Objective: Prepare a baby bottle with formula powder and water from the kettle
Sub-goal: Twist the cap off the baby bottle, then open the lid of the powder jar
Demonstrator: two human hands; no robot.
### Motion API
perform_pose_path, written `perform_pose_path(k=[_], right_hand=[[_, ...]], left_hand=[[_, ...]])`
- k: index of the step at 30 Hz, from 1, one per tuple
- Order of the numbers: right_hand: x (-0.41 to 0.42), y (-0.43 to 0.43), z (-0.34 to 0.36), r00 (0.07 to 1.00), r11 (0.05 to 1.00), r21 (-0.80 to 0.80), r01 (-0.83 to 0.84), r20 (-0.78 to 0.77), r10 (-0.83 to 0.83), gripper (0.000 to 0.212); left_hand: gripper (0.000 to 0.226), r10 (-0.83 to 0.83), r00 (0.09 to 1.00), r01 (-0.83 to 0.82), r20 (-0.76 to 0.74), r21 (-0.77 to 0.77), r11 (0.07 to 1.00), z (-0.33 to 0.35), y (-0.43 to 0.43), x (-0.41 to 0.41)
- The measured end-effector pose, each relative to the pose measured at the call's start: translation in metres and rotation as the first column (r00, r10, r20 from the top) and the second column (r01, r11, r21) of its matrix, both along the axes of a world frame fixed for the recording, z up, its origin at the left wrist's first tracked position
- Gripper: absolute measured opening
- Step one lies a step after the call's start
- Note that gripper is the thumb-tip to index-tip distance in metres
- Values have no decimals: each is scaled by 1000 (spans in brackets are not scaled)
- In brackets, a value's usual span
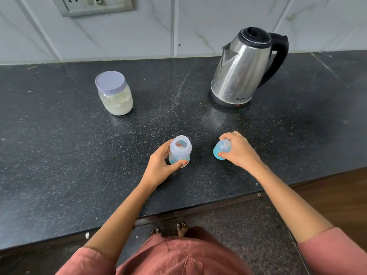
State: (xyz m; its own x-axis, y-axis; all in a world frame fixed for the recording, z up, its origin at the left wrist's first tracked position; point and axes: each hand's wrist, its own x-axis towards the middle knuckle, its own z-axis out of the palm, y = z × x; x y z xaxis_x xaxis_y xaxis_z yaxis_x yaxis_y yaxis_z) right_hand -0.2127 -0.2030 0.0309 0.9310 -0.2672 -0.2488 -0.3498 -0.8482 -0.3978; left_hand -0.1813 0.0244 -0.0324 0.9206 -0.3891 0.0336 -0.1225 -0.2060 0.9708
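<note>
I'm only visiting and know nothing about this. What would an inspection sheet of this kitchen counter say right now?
Surface: dark speckled counter, pale dusty streaks.
Job's things: baby bottle upright, open; blue cap off it; jar of pale contents, lid on; kettle at the back right.
Clutter: nothing seen.
Grips: left hand holds the baby bottle; right hand holds the blue cap.
Cables: nothing seen.
Surroundings: tiled wall, socket plate, bare feet on the floor.
</note>
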Motion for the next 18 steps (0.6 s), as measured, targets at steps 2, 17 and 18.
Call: perform_pose_path(k=[2, 17, 18], right_hand=[[0, 2, -2, 1000, 1000, -25, -8, 2, 8, 47], [64, 39, 47, 982, 951, 280, -132, 168, 87, 37], [75, 49, 49, 979, 933, 316, -170, 166, 122, 35]], left_hand=[[64, -3, 1000, 3, -2, -6, 1000, -1, 1, 0], [59, 61, 998, -63, -26, -96, 993, 15, 33, 20], [53, 140, 990, -140, -10, -105, 984, 18, 38, 24]])
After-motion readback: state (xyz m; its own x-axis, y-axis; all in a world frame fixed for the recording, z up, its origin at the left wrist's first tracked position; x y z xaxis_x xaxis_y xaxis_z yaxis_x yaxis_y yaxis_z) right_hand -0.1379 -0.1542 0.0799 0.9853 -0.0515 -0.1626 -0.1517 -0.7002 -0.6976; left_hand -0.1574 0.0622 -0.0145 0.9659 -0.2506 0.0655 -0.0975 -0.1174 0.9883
